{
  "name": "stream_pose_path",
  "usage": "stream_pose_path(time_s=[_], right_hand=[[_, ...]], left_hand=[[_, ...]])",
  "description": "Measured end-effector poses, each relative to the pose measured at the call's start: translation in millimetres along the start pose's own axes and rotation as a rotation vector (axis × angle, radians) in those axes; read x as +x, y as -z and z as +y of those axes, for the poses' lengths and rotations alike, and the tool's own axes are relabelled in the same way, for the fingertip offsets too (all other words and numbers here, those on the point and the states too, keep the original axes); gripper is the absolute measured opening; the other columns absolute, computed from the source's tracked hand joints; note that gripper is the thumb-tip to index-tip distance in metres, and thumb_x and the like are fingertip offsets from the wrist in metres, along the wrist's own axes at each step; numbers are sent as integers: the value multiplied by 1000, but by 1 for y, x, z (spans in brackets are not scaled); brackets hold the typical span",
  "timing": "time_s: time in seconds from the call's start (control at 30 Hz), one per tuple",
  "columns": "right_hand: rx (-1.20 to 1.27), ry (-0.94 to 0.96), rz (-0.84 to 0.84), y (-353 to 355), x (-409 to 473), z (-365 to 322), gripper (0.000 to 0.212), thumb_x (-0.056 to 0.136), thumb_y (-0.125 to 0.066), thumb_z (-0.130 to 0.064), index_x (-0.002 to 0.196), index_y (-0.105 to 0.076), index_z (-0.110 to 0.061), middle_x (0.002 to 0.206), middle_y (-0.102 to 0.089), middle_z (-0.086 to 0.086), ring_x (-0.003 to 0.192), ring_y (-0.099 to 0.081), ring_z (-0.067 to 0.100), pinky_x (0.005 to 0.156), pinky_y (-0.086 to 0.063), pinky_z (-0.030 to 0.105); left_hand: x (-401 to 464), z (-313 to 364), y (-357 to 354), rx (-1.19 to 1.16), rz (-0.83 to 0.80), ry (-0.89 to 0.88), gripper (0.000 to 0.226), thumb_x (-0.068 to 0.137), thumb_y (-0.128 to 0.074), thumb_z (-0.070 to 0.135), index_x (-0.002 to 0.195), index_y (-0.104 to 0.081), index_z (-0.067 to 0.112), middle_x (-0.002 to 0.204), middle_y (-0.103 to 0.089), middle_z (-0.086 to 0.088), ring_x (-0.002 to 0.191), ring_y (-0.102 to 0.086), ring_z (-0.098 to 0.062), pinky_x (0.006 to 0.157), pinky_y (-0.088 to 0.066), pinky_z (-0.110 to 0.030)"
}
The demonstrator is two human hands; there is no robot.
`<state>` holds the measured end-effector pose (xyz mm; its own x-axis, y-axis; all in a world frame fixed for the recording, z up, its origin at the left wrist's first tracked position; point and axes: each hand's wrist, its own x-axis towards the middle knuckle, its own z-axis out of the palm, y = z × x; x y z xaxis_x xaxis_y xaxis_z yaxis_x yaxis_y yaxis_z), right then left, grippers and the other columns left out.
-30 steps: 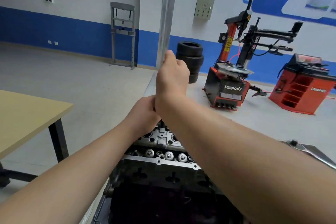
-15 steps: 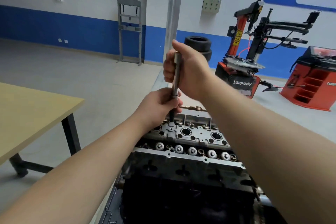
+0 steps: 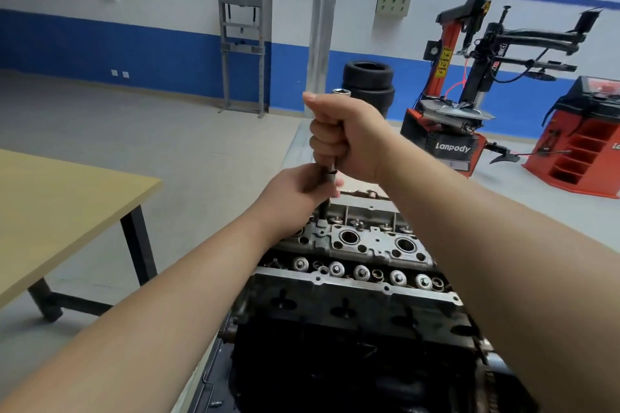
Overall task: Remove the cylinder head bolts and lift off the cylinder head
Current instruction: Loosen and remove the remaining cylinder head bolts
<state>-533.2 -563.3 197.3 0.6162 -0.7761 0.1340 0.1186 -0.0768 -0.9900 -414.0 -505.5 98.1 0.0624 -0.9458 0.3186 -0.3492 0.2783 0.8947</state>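
My right hand is fisted round the upper part of the tool, fingers wrapped tight and thumb laid up along it, so its socket-like top end pokes out just above my fist. I hold it upright like this, I judge, so I can twist straight down the bolt's axis. My left hand sits just below, its fingers pinching the lower shaft to keep it plumb and steady on the bolt; the bolt head itself is hidden under the tool's tip, so I cannot tell how far out it has come.

The tool's tip meets the head at its far left part, directly under both hands. The head sits on the dark block, near me and between my forearms, not yet lifted.

Left of it stands a wooden desk. Far right are tyres and a red tyre changer.
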Motion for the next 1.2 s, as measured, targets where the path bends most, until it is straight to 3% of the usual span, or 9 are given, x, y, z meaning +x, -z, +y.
stream_pose_path(time_s=[0.23, 0.33, 0.47, 0.53, 0.67, 0.87, 1.0, 1.1, 1.2], right_hand=[[24, 329, 721, -50, -9, 13, 27, 84, -71, -30, 107, -61, -19, 90, -64, -3, 79, -61, 14, 71, -52, 33], [-24, 318, 712, -75, -6, 18, 23, 93, -66, -34, 113, -58, -25, 87, -59, -13, 78, -57, 5, 67, -41, 25], [-103, 216, 753, -63, 2, 1, 38, 91, -57, -32, 58, -41, -22, 56, -41, -7, 57, -38, 19, 59, -32, 34], [-32, 99, 487, -39, 7, -9, 37, 86, -55, -28, 54, -36, -25, 56, -33, 0, 55, -27, 22, 54, -24, 35], [58, -35, -23, -2, -7, -24, 41, 101, -50, -35, 64, -44, -18, 55, -32, -2, 51, -26, 18, 53, -24, 31], [-50, 254, 668, -56, -10, 4, 25, 91, -67, -38, 110, -64, -21, 98, -68, -3, 90, -64, 15, 80, -56, 38], [-109, 295, 742, -66, -7, 2, 28, 94, -60, -31, 70, -50, -20, 62, -50, -9, 62, -47, 16, 61, -38, 34], [-31, 123, 428, -37, 5, -14, 41, 93, -56, -23, 57, -35, -24, 55, -31, 1, 53, -27, 21, 54, -25, 36], [49, -28, -114, 2, 1, -25, 45, 99, -52, -32, 58, -37, -22, 51, -25, -4, 47, -19, 16, 52, -18, 31]], left_hand=[[0, 4, -3, 189, 144, -100, 28, 89, -63, -1, 69, -69, 19, 54, -63, 22, 55, -58, 5, 53, -40, -3], [6, -1, 0, 334, 285, -29, 16, 89, -57, 5, 75, -63, 3, 62, -54, 9, 68, -41, -14, 50, -30, -17], [6, 2, 0, 294, 195, -57, 13, 82, -59, 31, 70, -62, 28, 61, -61, 23, 61, -52, -3, 50, -35, -9], [4, 2, -3, 203, 80, -74, 6, 93, -66, 41, 94, -70, 37, 88, -73, 26, 81, -64, 11, 69, -43, -6], [2, -1, -3, -119, 36, -21, 16, 102, -66, 10, 117, -70, 11, 105, -79, -4, 96, -77, -22, 96, -60, -37], [3, 0, -2, 236, 204, -126, 47, 86, -62, -6, 52, -55, 26, 51, -59, 29, 55, -56, 16, 55, -38, 0], [1, -1, -3, 411, 248, -182, 38, 82, -59, 6, 51, -44, 24, 50, -55, 30, 55, -53, 5, 54, -36, -3], [1, 3, -3, 150, 144, -117, 7, 88, -73, 37, 87, -73, 44, 87, -75, 29, 84, -67, 13, 78, -48, -10], [2, -2, -6, -57, 31, -42, 20, 99, -71, 19, 116, -71, 28, 109, -79, 7, 102, -76, -12, 102, -56, -41]])
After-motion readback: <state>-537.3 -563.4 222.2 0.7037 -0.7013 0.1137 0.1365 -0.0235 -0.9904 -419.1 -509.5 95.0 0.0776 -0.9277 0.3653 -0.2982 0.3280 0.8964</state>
